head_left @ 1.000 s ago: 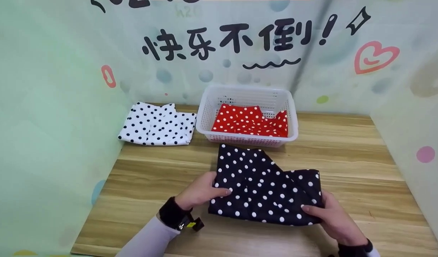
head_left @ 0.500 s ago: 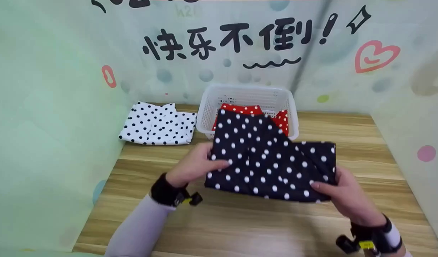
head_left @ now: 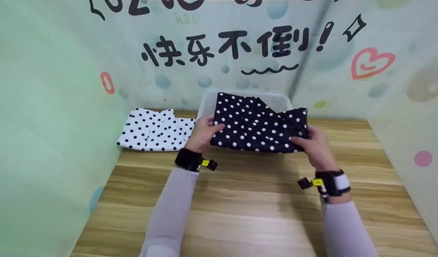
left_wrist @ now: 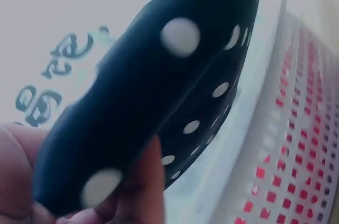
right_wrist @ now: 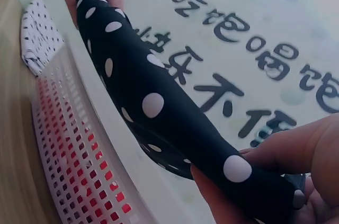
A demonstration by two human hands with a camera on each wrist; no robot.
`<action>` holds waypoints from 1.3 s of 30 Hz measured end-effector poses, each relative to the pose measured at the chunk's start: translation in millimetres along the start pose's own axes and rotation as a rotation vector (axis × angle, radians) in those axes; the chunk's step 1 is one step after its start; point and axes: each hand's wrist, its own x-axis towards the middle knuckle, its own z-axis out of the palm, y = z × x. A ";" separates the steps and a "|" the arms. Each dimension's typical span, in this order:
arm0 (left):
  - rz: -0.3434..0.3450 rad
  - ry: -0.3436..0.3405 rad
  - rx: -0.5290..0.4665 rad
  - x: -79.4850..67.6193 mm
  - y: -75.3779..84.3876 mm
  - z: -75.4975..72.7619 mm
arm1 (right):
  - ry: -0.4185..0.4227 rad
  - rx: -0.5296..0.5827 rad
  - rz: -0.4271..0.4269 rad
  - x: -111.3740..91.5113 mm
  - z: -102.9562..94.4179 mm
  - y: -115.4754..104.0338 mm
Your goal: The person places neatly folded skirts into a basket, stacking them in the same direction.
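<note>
A folded black cloth with white dots, perhaps a garment, is held up between both hands over the white plastic basket. My left hand pinches its left edge, thumb on the near face. At the right edge, my right hand grips it the same way. In the right wrist view the black cloth is above the basket's rim. Red shows through the holes of the basket wall in the left wrist view; the head view hides the red cloth behind the black one.
A folded white cloth with black dots lies on the wooden table, left of the basket. Behind the basket rises a printed backdrop with lettering. Pale panels border the table on the left and right.
Both hands have carried the black dotted cloth forward from the near part of the table to above the basket. It now covers the red cloth from sight in the head view.
</note>
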 end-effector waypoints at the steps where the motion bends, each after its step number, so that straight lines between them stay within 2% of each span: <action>1: 0.017 0.046 -0.006 5.0 -3.8 0.8 | 0.034 -0.018 -0.003 6.3 3.5 3.2; 4: 0.077 0.160 0.027 16.4 -11.9 3.4 | 0.144 -0.047 0.003 22.5 13.4 11.3; 6: 0.112 0.205 0.075 22.1 -15.4 5.0 | 0.211 -0.070 0.012 31.0 18.1 15.7; 9: 0.154 0.230 0.149 27.8 -17.7 7.3 | 0.288 -0.130 0.031 39.0 22.2 19.9; 13: 0.184 0.239 0.224 32.4 -19.0 7.7 | 0.345 -0.282 0.017 43.1 25.8 22.7; 16: 0.182 0.244 0.270 34.9 -18.5 5.7 | 0.363 -0.375 -0.033 45.5 30.6 23.3; 21: 0.191 0.251 0.325 43.5 -17.7 6.3 | 0.403 -0.456 -0.143 51.9 37.1 21.2; 24: 0.174 0.259 0.348 46.8 -18.4 8.0 | 0.410 -0.495 -0.179 54.3 38.7 22.4; 28: 0.136 0.265 0.379 48.6 -20.0 7.9 | 0.408 -0.543 -0.206 57.3 42.8 28.0; 33: 0.137 0.274 0.445 50.2 -23.8 6.3 | 0.413 -0.618 -0.233 61.8 48.6 36.0; 39: 0.109 0.289 0.620 51.1 -25.7 5.2 | 0.409 -0.653 -0.216 62.3 49.3 37.3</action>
